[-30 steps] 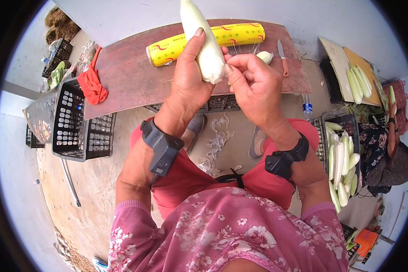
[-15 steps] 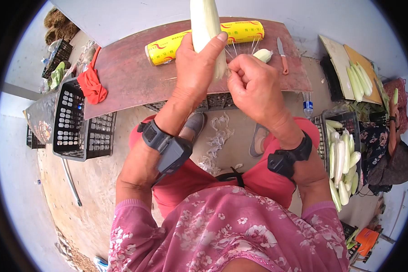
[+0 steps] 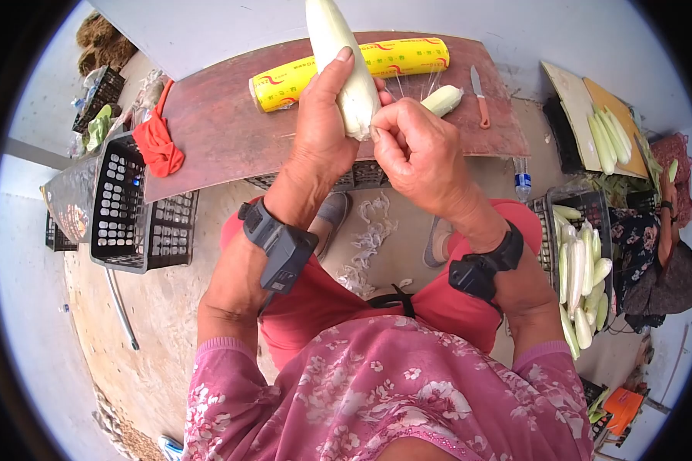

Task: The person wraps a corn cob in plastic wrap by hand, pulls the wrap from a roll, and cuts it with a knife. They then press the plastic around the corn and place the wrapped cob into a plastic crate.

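A pale green zucchini (image 3: pixel 340 58) is held tilted above the table, wrapped round by my left hand (image 3: pixel 324 111), with the thumb lying along its front. My right hand (image 3: pixel 419 154) is closed in a pinch at its lower end, where thumb and forefinger meet what looks like clear film. Behind both hands lies a yellow printed roll of cling film (image 3: pixel 404 58). Thin strands of film stretch from the roll toward a second zucchini (image 3: pixel 443 101), partly hidden behind my right hand.
A knife (image 3: pixel 480 100) with an orange handle lies at the right of the brown table (image 3: pixel 207 146). An orange-red cloth (image 3: pixel 158 146) hangs over the left edge by a black crate (image 3: pixel 119 203). At right stands a crate of zucchini (image 3: pixel 580 269); another person's arm (image 3: pixel 667 207) is beyond it.
The zucchini has turned in my left hand, its lower end now swung left and tilted. My right hand has moved slightly left and down with it, still pinching its end.
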